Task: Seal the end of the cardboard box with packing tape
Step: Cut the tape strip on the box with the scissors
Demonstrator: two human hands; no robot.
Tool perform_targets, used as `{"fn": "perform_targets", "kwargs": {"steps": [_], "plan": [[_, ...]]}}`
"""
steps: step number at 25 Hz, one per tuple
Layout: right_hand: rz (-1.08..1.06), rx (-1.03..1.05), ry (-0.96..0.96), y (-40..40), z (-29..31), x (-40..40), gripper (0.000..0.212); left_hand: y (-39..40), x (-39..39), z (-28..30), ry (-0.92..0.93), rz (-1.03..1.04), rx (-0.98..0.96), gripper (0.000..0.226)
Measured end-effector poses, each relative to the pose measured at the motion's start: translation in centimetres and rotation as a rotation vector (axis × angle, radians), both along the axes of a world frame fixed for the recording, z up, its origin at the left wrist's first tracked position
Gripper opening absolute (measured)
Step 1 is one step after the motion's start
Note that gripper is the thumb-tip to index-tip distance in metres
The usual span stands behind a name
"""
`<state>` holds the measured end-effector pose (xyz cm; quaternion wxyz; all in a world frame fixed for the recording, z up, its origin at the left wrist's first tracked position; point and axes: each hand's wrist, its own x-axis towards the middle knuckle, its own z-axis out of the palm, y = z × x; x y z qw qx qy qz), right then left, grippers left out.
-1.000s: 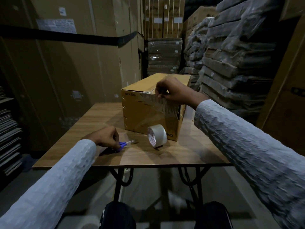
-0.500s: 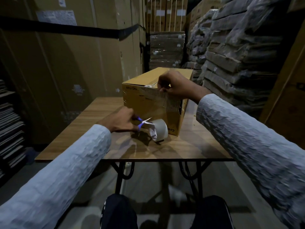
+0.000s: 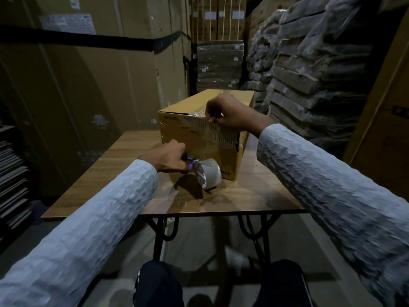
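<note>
Cardboard box (image 3: 199, 138), inverted "NG FAN" lettering.

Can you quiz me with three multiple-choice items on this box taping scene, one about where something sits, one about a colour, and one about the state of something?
1. Where is the tape roll?
A. On top of the cardboard box
B. On the table in front of the box
C. On the floor

2. What colour are the handles of the scissors?
A. Red
B. Green
C. Blue-purple

3. What is the right hand doing?
A. Holding tape against the box's top edge
B. Resting flat on the table
C. Lifting the roll

Answers:
1 B, the roll stands on the table against the near face of the cardboard box.
2 C, a blue-purple glint shows in the left hand.
3 A, its fingers pinch the strip of tape at the box's upper edge.
</note>
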<state>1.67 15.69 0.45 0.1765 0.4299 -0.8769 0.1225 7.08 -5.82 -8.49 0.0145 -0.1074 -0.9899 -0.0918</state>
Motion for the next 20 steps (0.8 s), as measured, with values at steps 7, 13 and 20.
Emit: {"fn": "perform_targets", "kwargs": {"steps": [7, 13, 20], "plan": [[-0.005, -0.009, -0.01, 0.5, 0.0, -0.3, 0.01, -1.1, 0.4, -0.4, -0.005, 0.048, -0.016, 0.036], [-0.009, -0.016, -0.012, 0.3, -0.2, -0.4, 0.011, -0.7, 0.2, -0.2, -0.013, 0.009, -0.071, 0.033], [-0.008, -0.013, -0.009, -0.1, 0.0, -0.3, 0.011, -0.2, 0.1, -0.2, -0.039, -0.003, -0.138, 0.031]]}}
